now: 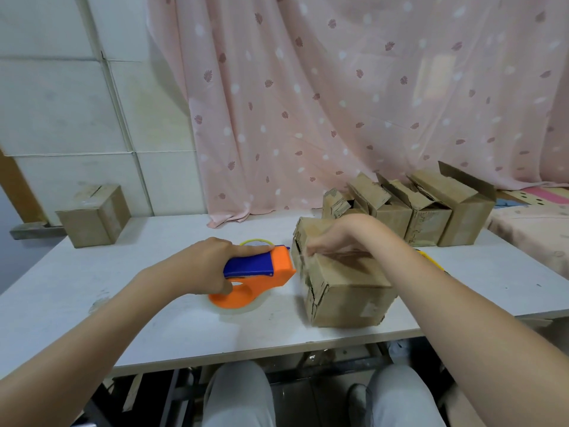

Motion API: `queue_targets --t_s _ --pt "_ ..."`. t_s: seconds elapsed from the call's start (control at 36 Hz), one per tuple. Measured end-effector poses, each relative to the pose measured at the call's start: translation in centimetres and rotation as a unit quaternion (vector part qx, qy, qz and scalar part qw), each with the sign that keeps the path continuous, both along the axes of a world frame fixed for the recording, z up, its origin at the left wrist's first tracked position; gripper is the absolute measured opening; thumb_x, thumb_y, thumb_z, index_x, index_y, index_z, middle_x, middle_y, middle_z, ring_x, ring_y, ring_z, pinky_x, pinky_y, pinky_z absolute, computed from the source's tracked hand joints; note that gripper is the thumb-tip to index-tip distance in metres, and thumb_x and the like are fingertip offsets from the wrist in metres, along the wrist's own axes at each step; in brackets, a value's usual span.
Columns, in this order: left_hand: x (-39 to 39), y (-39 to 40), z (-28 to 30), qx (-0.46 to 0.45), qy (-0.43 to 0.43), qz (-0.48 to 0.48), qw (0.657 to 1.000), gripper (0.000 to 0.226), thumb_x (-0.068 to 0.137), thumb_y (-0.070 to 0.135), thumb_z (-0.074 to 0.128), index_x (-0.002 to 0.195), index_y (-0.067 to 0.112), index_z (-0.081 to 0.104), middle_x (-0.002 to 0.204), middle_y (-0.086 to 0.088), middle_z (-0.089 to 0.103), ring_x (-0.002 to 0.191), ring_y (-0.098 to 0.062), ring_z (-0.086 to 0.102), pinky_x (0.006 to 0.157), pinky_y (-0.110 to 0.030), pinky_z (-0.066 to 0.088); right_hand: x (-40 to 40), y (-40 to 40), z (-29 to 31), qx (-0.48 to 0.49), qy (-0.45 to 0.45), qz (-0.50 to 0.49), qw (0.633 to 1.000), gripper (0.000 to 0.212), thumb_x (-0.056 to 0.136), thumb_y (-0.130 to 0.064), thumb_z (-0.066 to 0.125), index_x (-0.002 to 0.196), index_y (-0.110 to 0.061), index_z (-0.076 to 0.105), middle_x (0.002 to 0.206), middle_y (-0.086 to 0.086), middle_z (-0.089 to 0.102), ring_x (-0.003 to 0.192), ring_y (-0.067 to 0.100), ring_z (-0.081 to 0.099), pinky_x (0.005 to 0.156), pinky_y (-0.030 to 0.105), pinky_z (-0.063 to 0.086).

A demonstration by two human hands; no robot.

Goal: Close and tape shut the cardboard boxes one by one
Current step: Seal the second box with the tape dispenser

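A closed cardboard box [348, 291] lies on the white table [154, 318] in front of me, right of centre. My left hand [203, 266] grips the orange and blue tape dispenser [258, 272], index finger laid along its top, the nose right at the box's left face. My right hand [335, 238] is over the box's top left edge, its fingertips blurred; a thin strip of clear tape seems to run from them toward the dispenser. Several open boxes [425, 211] with raised flaps stand in a row behind.
A closed box [95, 217] sits at the table's far left corner. A pink patterned curtain [338, 103] hangs behind the table. Something yellow [431, 260] shows beside my right forearm. My knees are under the table's front edge.
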State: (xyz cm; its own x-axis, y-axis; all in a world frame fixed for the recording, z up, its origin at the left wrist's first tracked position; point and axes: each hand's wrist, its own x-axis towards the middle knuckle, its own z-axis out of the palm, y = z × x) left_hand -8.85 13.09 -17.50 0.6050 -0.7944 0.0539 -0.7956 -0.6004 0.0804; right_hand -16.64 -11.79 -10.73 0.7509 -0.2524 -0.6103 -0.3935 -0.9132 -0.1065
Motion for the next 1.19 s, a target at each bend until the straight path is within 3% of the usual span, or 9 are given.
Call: queue_targets --t_s 0.14,0.28,0.44,0.61,0.81,0.92,1.0,1.08,1.19 --pt "-0.2 0.0 0.4 -0.048 0.000 -0.004 0.999 0.100 0.082 0.026 0.066 0.130 0.080 -0.003 0.087 0.009 0.050 0.080 -0.009 0.049 0.066 -0.022 0.040 0.0 -2.3 0.0 0.103 -0.055 -0.141 0.983 0.094 0.085 -0.066 0.058 0.157 -0.015 0.024 0.162 0.018 0.020 0.137 0.050 0.034 0.088 0.055 0.040" --pt "0.0 -0.1 0.9 -0.071 0.009 -0.005 0.997 0.099 0.081 0.025 0.068 0.133 0.079 0.002 0.091 0.008 0.052 0.082 -0.008 0.048 0.067 -0.021 0.039 -0.6 -4.4 -1.0 0.212 -0.109 -0.204 0.950 0.098 0.081 -0.059 0.070 0.157 -0.020 0.023 0.160 0.019 0.015 0.136 0.058 0.027 0.096 0.075 0.038" --pt "-0.4 -0.7 0.1 -0.050 0.011 0.005 0.999 0.101 0.082 0.024 0.067 0.134 0.078 0.001 0.097 0.006 0.055 0.083 -0.012 0.051 0.067 -0.021 0.041 -1.7 -6.4 -1.9 0.304 -0.133 -0.216 0.918 0.140 0.033 -0.070 0.083 0.156 -0.034 0.027 0.160 0.019 0.020 0.129 0.061 0.038 0.092 0.075 0.041" --pt "-0.3 -1.8 -0.4 -0.064 0.027 0.006 0.998 0.101 0.082 0.022 0.070 0.140 0.073 0.005 0.108 0.006 0.057 0.084 -0.010 0.052 0.065 -0.019 0.041 -3.0 -8.3 -4.6 0.404 -0.157 -0.266 0.861 0.115 0.049 -0.058 0.090 0.148 -0.027 0.040 0.143 0.028 0.047 0.118 0.055 0.055 0.091 0.080 0.038" --pt "-0.1 -2.2 0.3 -0.063 0.029 0.005 0.998 0.100 0.082 0.022 0.069 0.140 0.073 0.007 0.102 0.007 0.057 0.081 -0.009 0.052 0.062 -0.019 0.038 -3.3 -7.4 -6.5 0.473 -0.224 -0.274 0.807 0.045 0.092 -0.051 0.060 0.124 -0.019 0.064 0.118 0.016 0.071 0.108 0.042 0.066 0.101 0.064 0.045" --pt "0.2 -2.4 1.0 -0.069 0.020 0.007 0.997 0.100 0.081 0.018 0.067 0.137 0.075 0.008 0.095 0.006 0.055 0.080 -0.008 0.048 0.061 -0.019 0.036 -3.4 -6.8 -8.2 0.498 -0.243 -0.288 0.781 0.051 0.094 -0.053 0.053 0.125 -0.014 0.065 0.118 0.017 0.071 0.117 0.039 0.063 0.101 0.050 0.050" --pt "-0.1 -3.0 1.3 -0.069 0.030 0.001 0.997 0.100 0.080 0.015 0.067 0.138 0.074 0.010 0.088 0.006 0.054 0.076 -0.009 0.048 0.058 -0.018 0.036 -3.7 -6.8 -8.6 0.503 -0.247 -0.304 0.771 0.053 0.095 -0.051 0.055 0.127 -0.009 0.062 0.114 0.017 0.073 0.112 0.034 0.068 0.086 0.039 0.058" --pt "-0.2 -3.4 1.3 -0.067 0.042 0.000 0.997 0.098 0.080 0.012 0.067 0.144 0.067 0.015 0.082 0.013 0.051 0.071 -0.010 0.047 0.056 -0.018 0.035 -4.1 -6.9 -8.3 0.494 -0.250 -0.294 0.779 0.049 0.096 -0.049 0.055 0.123 -0.009 0.063 0.111 0.017 0.074 0.102 0.030 0.072 0.080 0.037 0.059" --pt "-0.2 -3.1 0.5 -0.089 0.065 0.001 0.994 0.102 0.079 0.012 0.068 0.138 0.073 0.013 0.096 0.017 0.057 0.078 -0.010 0.052 0.062 -0.022 0.042 -4.2 -6.6 -7.2 0.365 -0.311 -0.234 0.846 0.053 0.091 -0.053 0.059 0.121 -0.009 0.067 0.117 0.011 0.072 0.105 0.030 0.069 0.093 0.040 0.054"
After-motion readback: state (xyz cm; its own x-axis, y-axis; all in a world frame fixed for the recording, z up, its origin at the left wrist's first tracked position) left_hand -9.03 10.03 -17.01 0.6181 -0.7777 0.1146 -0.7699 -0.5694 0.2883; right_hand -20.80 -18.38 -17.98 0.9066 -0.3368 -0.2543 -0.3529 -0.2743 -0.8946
